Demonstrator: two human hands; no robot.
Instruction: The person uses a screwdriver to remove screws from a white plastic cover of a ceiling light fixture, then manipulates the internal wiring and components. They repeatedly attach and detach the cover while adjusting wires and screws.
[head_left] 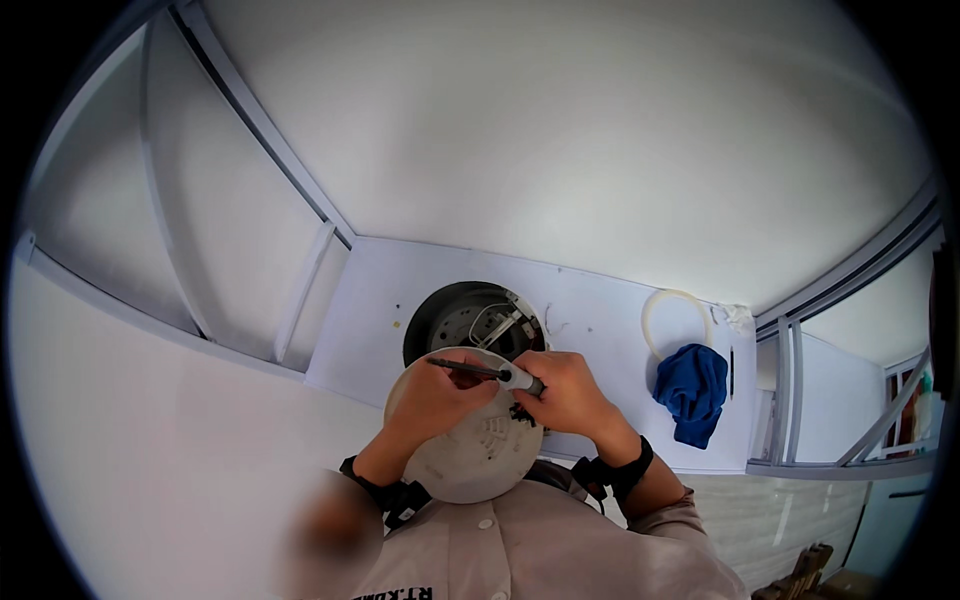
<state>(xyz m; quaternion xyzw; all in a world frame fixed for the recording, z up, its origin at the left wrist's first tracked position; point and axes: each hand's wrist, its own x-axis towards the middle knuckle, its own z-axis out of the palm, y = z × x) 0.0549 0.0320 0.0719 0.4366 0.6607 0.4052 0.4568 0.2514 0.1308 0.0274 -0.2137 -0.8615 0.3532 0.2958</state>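
A screwdriver [470, 369] with a dark shaft and a grey handle lies across both hands. My right hand [570, 395] grips the handle. My left hand [432, 398] has its fingers curled around the shaft near the tip. Both hands rest over a round off-white cover [470, 455] that tilts toward my chest. Just behind it, a round black appliance housing [475, 318] stands open on the white table [370, 320], with wires and metal parts showing inside.
A white ring [675, 318] lies on the table at the right, beside a crumpled blue cloth [692, 392]. White walls and grey metal frame rails [300, 295] surround the table. Small screws or dots lie left of the housing.
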